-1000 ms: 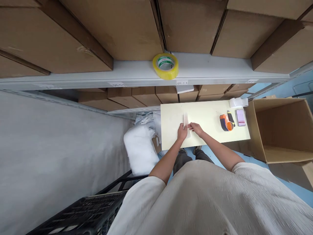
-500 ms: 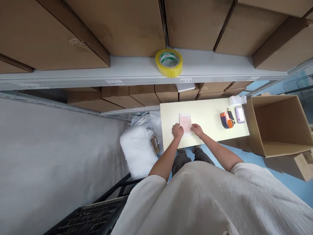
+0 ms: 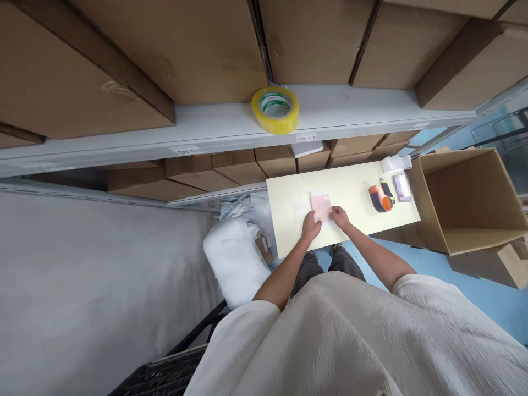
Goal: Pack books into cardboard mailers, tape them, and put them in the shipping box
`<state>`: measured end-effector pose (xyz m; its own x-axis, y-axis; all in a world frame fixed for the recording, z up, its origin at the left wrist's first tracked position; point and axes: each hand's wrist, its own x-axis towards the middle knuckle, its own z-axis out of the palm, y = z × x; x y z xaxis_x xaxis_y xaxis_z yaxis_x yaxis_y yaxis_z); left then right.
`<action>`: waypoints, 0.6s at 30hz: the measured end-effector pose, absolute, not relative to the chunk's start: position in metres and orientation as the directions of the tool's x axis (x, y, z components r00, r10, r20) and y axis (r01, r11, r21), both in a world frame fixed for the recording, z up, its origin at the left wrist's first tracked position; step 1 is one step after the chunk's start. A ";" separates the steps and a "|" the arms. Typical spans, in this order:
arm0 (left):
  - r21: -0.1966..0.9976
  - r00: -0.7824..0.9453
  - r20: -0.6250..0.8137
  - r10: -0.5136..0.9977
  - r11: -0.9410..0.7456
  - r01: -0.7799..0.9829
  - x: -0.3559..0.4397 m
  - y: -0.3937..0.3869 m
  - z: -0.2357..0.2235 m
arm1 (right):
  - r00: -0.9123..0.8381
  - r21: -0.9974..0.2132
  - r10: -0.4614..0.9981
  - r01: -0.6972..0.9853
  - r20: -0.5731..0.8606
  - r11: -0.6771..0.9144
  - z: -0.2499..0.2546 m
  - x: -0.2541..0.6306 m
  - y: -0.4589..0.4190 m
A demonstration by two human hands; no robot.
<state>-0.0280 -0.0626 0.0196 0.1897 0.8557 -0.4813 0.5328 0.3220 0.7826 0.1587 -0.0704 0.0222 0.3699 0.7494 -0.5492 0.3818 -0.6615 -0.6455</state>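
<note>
A small pale pink packet (image 3: 321, 204) in clear wrapping lies flat on the cream table (image 3: 355, 220). My left hand (image 3: 311, 227) grips its near left corner with curled fingers. My right hand (image 3: 340, 217) pinches its near right edge. A clear flap or second sheet (image 3: 302, 204) shows just left of the packet.
An orange tape dispenser (image 3: 380, 198), a small purple item (image 3: 402, 187) and a white roll (image 3: 395, 163) sit on the table's right end. An open cardboard box (image 3: 466, 198) stands to the right. A yellow tape roll (image 3: 275, 109) rests on the grey shelf (image 3: 214, 127) among cardboard boxes. White bags (image 3: 235, 258) lie left of the table.
The packet was held upright on its edge a second ago; now it lies flat on the table. Both hands stayed on it and shifted slightly right.
</note>
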 end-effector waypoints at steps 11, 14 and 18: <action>0.769 0.253 -0.471 0.845 0.252 0.587 0.031 -0.065 0.020 | 0.301 -0.690 0.773 0.347 -0.559 -0.635 0.043 0.235 -0.075; 0.744 0.224 -0.478 0.849 0.256 0.617 0.038 -0.062 0.023 | 0.255 -0.769 0.829 0.311 -0.498 -0.558 0.057 0.263 -0.079; 0.687 0.160 -0.492 0.856 0.269 0.675 0.046 -0.061 0.030 | 0.242 -0.821 0.876 0.315 -0.416 -0.477 0.081 0.320 -0.071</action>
<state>0.0458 -0.0608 0.0298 0.1600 0.8557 -0.4921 0.6751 0.2688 0.6870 0.3201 -0.0713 0.0805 0.2420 0.8764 -0.4163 0.3153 -0.4768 -0.8205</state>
